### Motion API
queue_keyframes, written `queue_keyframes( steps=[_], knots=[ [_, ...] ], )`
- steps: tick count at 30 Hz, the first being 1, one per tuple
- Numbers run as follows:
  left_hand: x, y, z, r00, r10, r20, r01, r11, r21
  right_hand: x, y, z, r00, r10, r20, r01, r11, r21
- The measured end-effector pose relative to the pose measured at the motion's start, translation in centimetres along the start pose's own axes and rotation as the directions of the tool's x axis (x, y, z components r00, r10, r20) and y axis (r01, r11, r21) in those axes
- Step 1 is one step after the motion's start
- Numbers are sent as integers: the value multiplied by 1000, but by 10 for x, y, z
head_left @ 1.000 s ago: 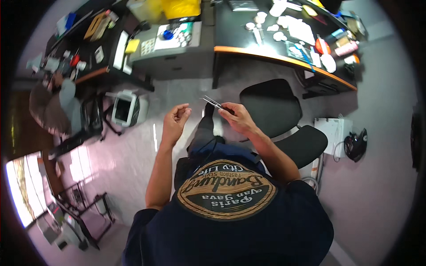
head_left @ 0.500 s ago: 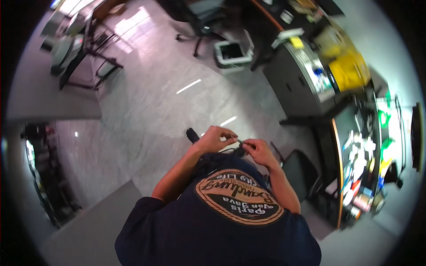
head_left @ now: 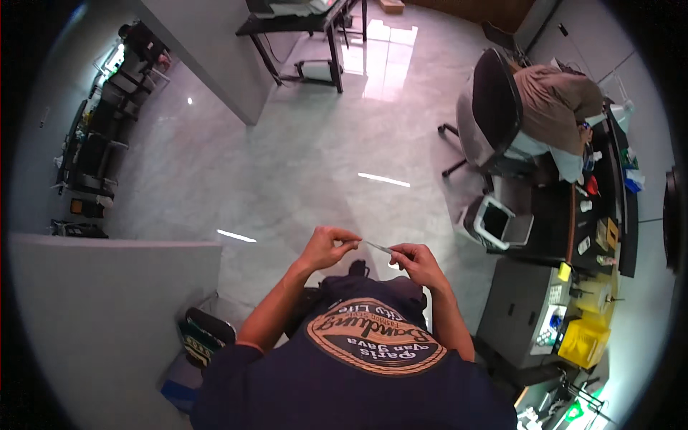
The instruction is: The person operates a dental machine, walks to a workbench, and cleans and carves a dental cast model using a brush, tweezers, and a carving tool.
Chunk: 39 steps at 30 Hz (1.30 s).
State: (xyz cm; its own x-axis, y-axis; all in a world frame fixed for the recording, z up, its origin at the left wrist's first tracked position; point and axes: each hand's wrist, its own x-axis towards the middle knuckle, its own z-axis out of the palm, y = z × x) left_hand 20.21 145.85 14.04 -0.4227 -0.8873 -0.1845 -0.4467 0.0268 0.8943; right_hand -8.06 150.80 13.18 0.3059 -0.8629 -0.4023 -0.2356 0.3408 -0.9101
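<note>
Between my two hands, in front of my waist, is a thin silvery tool (head_left: pixel 376 246) with a slender, tapering shape; its exact kind is too small to tell. My right hand (head_left: pixel 419 265) pinches its wider end between thumb and fingers. My left hand (head_left: pixel 327 249) is closed in a pinch at the narrow tip, thumb and forefinger meeting there. Both forearms reach up from the lower edge, the hands a short gap apart above the glossy grey floor (head_left: pixel 308 179).
On the right a person (head_left: pixel 552 107) sits in a black office chair (head_left: pixel 494 107) at a cluttered desk. Nearby are a white bin (head_left: pixel 494 222), a grey drawer cabinet (head_left: pixel 502 308) and a yellow container (head_left: pixel 584 342). A grey partition (head_left: pixel 115 287) stands left; a black table (head_left: pixel 287 27) is ahead.
My view has swung round, so the cabinet and bin now lie lower right and the seated person shows. My hands have drawn farther apart, with more of the thin tool visible between them.
</note>
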Motion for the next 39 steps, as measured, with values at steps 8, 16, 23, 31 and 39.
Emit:
queue_keyframes(
  steps=[8,16,23,31,39],
  knots=[
    [87,-20,-47,992,-19,-128,13,999,-45,128,-36,-42,998,-38,59,42,997,-63],
    [240,3,-102,972,-43,-232,65,994,89,277,-94,-126,979,-3,203,-14,997,82],
    [355,-20,-163,874,-88,-479,134,989,64,447,-212,-205,895,-75,439,282,858,-429],
    [432,-83,-255,794,-291,-534,358,933,23,621,-238,-181,906,-143,399,347,790,-506],
    [554,-118,-398,863,-244,-442,338,930,146,750,-301,-173,969,-239,54,245,934,-261]
  ],
)
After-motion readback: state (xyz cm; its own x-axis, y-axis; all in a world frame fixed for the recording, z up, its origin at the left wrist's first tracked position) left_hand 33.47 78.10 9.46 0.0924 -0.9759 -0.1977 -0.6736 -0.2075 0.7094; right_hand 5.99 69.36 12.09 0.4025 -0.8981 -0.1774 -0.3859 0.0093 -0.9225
